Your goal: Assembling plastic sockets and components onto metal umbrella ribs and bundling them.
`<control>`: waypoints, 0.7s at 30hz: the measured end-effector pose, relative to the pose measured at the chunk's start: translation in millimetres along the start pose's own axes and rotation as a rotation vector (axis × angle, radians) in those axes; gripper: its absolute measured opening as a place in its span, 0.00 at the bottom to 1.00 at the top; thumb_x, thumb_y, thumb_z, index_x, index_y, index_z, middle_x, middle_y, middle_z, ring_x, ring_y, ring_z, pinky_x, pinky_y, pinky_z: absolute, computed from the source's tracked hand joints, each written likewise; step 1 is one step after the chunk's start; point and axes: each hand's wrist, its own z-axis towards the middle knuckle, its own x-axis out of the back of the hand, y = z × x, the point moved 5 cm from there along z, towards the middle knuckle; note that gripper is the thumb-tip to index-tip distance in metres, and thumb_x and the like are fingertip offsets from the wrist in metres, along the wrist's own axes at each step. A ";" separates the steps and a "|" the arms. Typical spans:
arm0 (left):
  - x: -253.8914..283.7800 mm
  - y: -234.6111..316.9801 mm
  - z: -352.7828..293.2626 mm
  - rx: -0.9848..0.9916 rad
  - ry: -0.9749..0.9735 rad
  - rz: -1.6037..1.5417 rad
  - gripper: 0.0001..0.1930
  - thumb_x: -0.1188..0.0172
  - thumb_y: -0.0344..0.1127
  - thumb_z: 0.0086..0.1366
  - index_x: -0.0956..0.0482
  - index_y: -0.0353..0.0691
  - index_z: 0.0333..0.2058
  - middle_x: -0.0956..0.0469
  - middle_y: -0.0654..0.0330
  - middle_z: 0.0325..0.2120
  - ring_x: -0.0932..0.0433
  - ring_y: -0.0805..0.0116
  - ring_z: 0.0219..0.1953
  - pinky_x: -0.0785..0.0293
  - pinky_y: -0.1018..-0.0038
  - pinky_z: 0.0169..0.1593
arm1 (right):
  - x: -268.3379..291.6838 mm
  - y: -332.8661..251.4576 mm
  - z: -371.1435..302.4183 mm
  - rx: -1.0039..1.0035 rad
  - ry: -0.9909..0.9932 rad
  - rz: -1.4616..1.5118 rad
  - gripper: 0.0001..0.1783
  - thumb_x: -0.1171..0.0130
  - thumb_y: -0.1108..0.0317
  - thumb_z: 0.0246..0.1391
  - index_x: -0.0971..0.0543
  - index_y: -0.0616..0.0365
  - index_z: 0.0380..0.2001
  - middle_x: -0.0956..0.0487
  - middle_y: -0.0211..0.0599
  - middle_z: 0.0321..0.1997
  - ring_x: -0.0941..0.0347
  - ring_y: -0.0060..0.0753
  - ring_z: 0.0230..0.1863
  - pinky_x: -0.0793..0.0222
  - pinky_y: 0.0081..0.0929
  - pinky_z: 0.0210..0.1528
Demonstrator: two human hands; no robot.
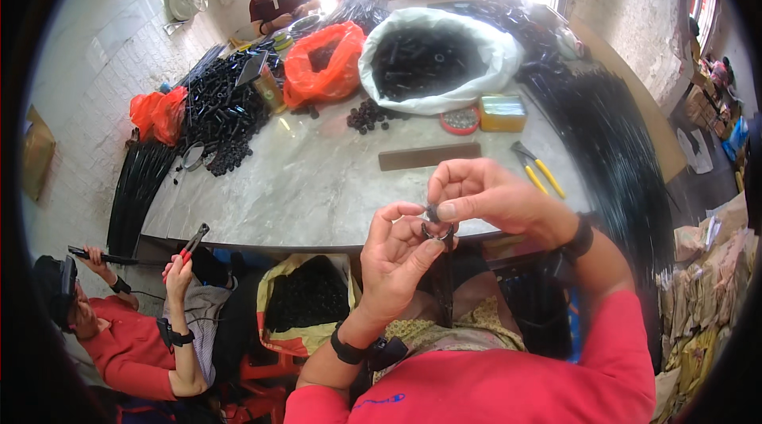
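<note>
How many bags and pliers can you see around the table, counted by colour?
Orange plastic bags: 2 (large one, small one)
White bags: 1, full of black tubes
Yellow bags: 1, under the table edge
Yellow-handled pliers: 1
Red-handled pliers: 1, in a co-worker's hand
Total: 6

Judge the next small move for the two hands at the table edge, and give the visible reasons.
Probably press the small black piece further onto the metal ring: the right hand pinches the piece just above the ring, the left hand steadies the ring from below, and the two look touching but not clearly seated.
</note>
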 end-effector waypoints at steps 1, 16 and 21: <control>0.3 -0.5 0.3 0.004 -0.007 -0.005 0.23 0.40 0.24 0.65 0.40 0.35 0.54 0.22 0.50 0.42 0.20 0.58 0.45 0.22 0.62 0.52 | -0.2 0.1 -0.2 -0.003 0.005 0.004 0.15 0.35 0.64 0.57 0.25 0.61 0.42 0.18 0.34 0.37 0.21 0.22 0.37 0.26 0.20 0.37; -2.7 1.9 -2.2 -0.024 0.005 -0.012 0.23 0.42 0.22 0.66 0.42 0.35 0.55 0.22 0.51 0.38 0.20 0.63 0.43 0.24 0.70 0.50 | -1.0 5.5 0.2 0.024 -0.011 -0.011 0.14 0.34 0.65 0.56 0.20 0.61 0.41 0.17 0.32 0.36 0.22 0.20 0.35 0.27 0.19 0.37; -0.8 1.1 -3.0 -0.041 0.013 0.012 0.23 0.43 0.21 0.66 0.43 0.35 0.55 0.24 0.52 0.39 0.21 0.64 0.43 0.25 0.70 0.50 | -1.1 3.9 1.2 0.006 -0.016 -0.024 0.13 0.33 0.65 0.55 0.19 0.62 0.38 0.17 0.33 0.35 0.22 0.20 0.34 0.27 0.19 0.36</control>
